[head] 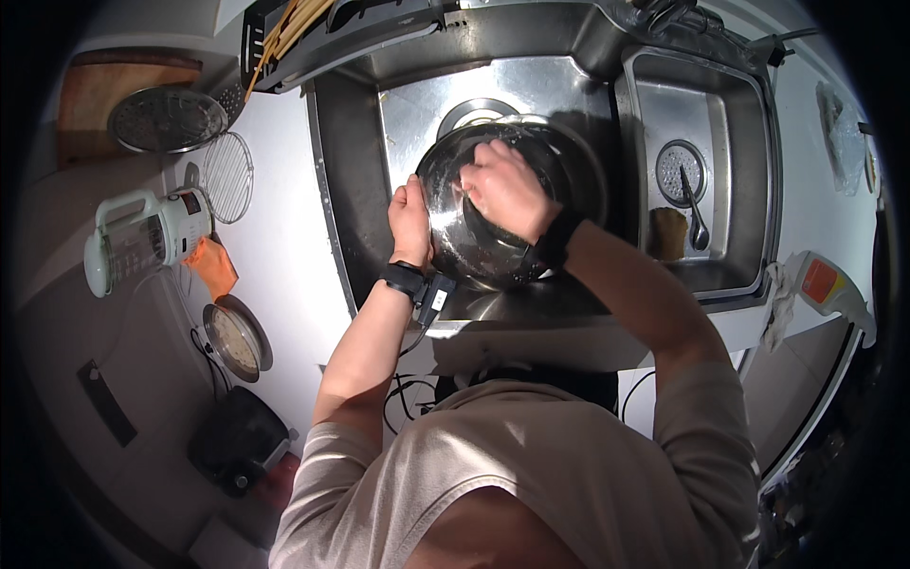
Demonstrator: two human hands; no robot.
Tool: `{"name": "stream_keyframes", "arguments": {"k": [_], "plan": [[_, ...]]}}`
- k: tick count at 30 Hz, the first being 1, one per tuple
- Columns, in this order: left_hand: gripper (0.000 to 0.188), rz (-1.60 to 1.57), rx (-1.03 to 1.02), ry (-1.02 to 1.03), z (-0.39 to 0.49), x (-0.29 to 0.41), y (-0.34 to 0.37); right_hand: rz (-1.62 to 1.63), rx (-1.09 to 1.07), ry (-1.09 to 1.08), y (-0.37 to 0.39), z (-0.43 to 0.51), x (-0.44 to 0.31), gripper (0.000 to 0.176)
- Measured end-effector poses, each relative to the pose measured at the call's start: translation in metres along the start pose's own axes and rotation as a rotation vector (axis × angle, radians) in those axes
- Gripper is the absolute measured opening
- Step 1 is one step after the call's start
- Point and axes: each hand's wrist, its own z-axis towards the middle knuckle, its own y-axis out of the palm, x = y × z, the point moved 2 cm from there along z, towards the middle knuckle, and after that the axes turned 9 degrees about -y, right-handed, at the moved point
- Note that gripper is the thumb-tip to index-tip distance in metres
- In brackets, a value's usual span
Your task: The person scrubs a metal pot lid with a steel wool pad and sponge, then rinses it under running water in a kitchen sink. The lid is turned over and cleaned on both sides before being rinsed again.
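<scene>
A shiny round metal pot or basin (455,245) sits tilted in the large basin of a stainless steel sink (355,178). My left hand (410,224) holds its left side, thumb up along the rim and the other fingers mostly hidden. Over the inside of the vessel is my right hand (501,186), its fingers curled; whether something small is pinched under them cannot be told. Water drops or suds speckle the metal. Part of a round drain (478,114) shows just behind the vessel.
The smaller right basin holds a metal spoon (693,213) and a brown pad (668,233). A spray bottle (825,284) and a rag (780,306) lie on the right. Leftward are a blender (153,238), an orange cloth (213,267), a wire rack (228,177) and a bowl of food (234,341).
</scene>
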Motion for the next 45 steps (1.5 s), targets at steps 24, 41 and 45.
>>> {"name": "stream_keyframes", "arguments": {"k": [24, 41, 45], "plan": [[0.035, 0.073, 0.058, 0.019, -0.001, -0.009, -0.009, -0.159, -0.017, 0.438, 0.001, -0.003, -0.034, 0.004], [0.036, -0.074, 0.028, -0.041, -0.004, -0.021, -0.020, 0.131, -0.163, 0.845, 0.016, -0.114, -0.036, 0.019], [0.036, -0.093, 0.079, -0.021, -0.008, -0.021, -0.017, 0.085, 0.233, 0.755, 0.015, -0.119, -0.030, 0.018]]}}
